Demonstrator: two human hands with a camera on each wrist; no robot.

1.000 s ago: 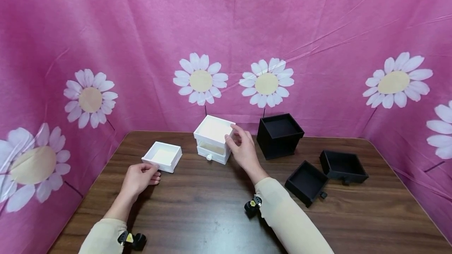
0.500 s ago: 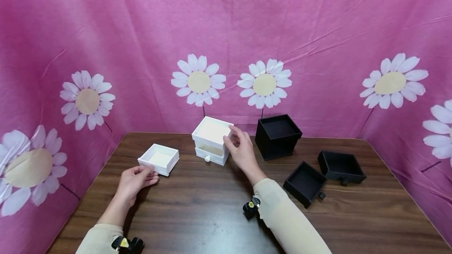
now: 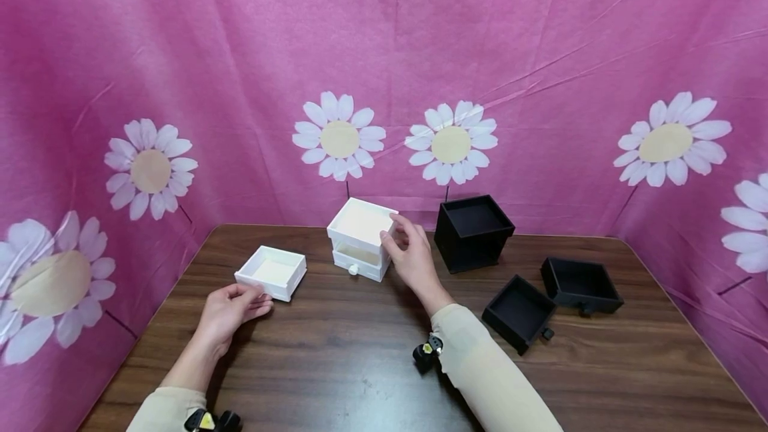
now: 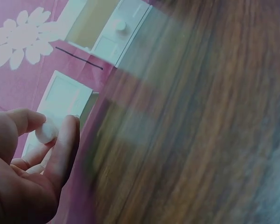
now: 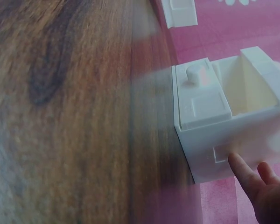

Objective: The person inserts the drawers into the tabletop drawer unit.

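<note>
My left hand [image 3: 231, 315] pinches the round knob [image 4: 45, 132] of a small white drawer [image 3: 285, 289], with thumb and fingers on either side of it in the left wrist view. Whether the drawer touches the table is unclear. To its right stands a white two-tier drawer cabinet [image 3: 348, 235]. Its upper slot is an open gap, and a drawer with a knob [image 5: 194, 74] fills the lower slot. My right hand [image 3: 414, 255] holds the cabinet's right side near the top, thumb towards the front. In the right wrist view a fingertip touches the side wall.
A black cabinet [image 3: 471, 235] stands right of the white one. Two black drawers [image 3: 519, 312] lie on the wooden table [image 3: 336, 352] at the right, close together. A pink cloth [image 3: 384, 32] with large daisies hangs behind and at both sides.
The left hand and the white drawer have shifted slightly left and nearer to me. The right hand keeps its place on the white cabinet. The black pieces stay put.
</note>
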